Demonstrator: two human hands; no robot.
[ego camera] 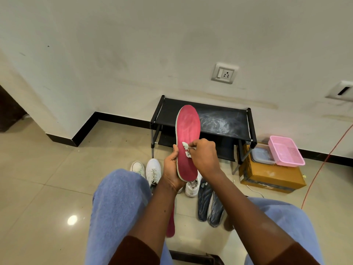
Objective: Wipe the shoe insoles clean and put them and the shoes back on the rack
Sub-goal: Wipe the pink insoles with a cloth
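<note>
Open tiles [47, 169] left of rack [225, 109], insole [188, 131] in left hand [171, 169]

A matt red insole [188, 131], chalky in streaks, was seen, with a crumpled white wipe [185, 148] of soft cloth or paper pinched in the fingers [193, 145]. Beyond the fingers, dusty black fabric was stretched across the metal-tubed rack [219, 119]; below them, the floor [47, 178] was tiled and glossy.

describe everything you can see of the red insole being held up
The red insole is a long foot-shaped pad, pinkish-red on its face with a pale rim, looking like fabric over foam. Pale dusty smears mark its toe half. It stands nearly upright, toe up, in front of the black rack. The left hand grips its heel end; the right hand pinches a white wipe against its lower middle.
</note>
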